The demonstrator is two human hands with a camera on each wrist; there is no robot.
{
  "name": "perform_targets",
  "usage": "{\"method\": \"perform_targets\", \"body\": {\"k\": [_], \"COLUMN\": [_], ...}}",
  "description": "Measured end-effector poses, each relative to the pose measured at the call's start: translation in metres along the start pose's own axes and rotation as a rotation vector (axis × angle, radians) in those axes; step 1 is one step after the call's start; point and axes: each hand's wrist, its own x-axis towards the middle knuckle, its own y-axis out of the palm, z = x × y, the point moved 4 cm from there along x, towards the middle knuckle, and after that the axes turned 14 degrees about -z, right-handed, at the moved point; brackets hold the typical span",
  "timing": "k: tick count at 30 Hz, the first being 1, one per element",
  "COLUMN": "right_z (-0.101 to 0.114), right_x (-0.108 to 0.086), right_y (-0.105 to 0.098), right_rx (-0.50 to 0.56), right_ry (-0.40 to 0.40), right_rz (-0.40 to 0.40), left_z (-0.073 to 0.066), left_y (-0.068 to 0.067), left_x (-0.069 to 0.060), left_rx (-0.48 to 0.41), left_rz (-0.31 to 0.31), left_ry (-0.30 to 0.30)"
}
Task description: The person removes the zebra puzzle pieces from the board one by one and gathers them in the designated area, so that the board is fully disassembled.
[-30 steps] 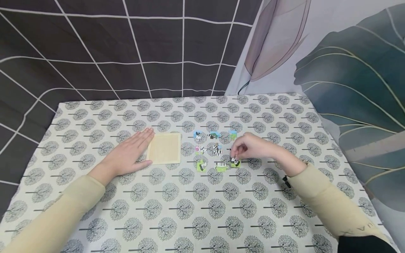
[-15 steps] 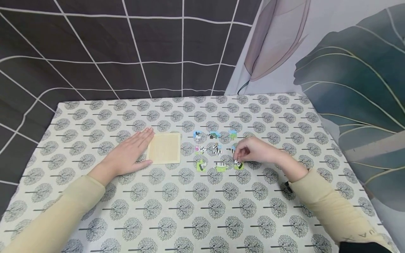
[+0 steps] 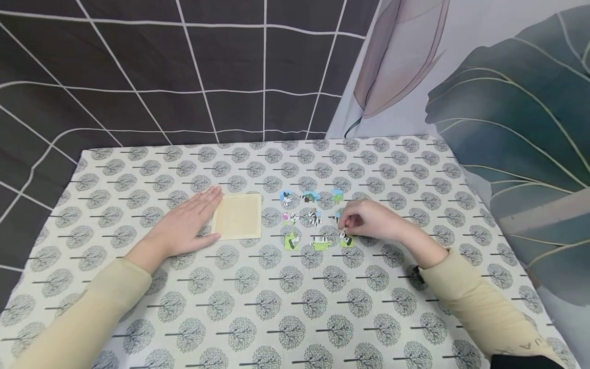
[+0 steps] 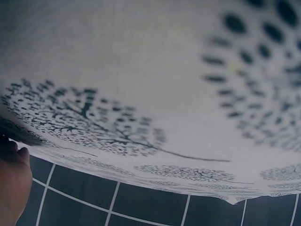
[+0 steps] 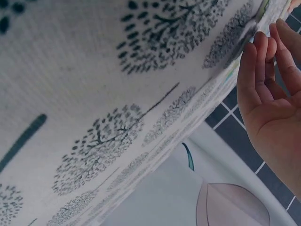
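Note:
In the head view, my left hand (image 3: pixel 189 223) lies flat, its fingers and thumb along the left edge of a square wooden puzzle tray (image 3: pixel 258 218). My right hand (image 3: pixel 371 220) reaches in from the right with bent fingers and pinches the top of a green puzzle piece with a panda (image 3: pixel 346 241), which lies at the lower right of three loose rows. Just above it, another puzzle piece (image 3: pixel 335 219) is partly hidden by that hand. In the right wrist view, the curved fingers (image 5: pixel 261 70) show, but their contact with the piece is unclear.
Several other puzzle pieces lie apart from one another, among them a zebra piece (image 3: pixel 315 219), a green piece (image 3: pixel 291 241) and a blue piece (image 3: pixel 286 198). A tree-patterned cloth (image 3: pixel 249 307) covers the table. Behind it hangs a dark gridded curtain (image 3: pixel 230 61).
My right hand has shifted slightly right and the panda puzzle piece has slid right with it, showing more of the piece above. My left hand stays at the tray.

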Motion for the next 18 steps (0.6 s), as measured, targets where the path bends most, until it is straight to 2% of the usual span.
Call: {"method": "perform_targets", "body": {"k": [5, 8, 12, 18], "right_z": [0.001, 0.002, 0.003, 0.002], "right_x": [0.000, -0.003, -0.010, -0.018], "right_y": [-0.005, -0.009, -0.011, -0.013], "right_rx": [0.002, 0.022, 0.045, -0.003], "right_ry": [0.014, 0.050, 0.078, 0.043], "right_rz": [-0.044, -0.078, -0.137, -0.236], "left_z": [0.001, 0.002, 0.001, -0.001], "left_y": [0.000, 0.000, -0.002, -0.012], "left_x": [0.000, -0.001, 0.000, -0.002], "left_rx": [0.001, 0.007, 0.007, -0.006], "left_rz": [0.023, 0.023, 0.001, -0.052], "left_ry": [-0.014, -0.015, -0.016, -0.059]}}
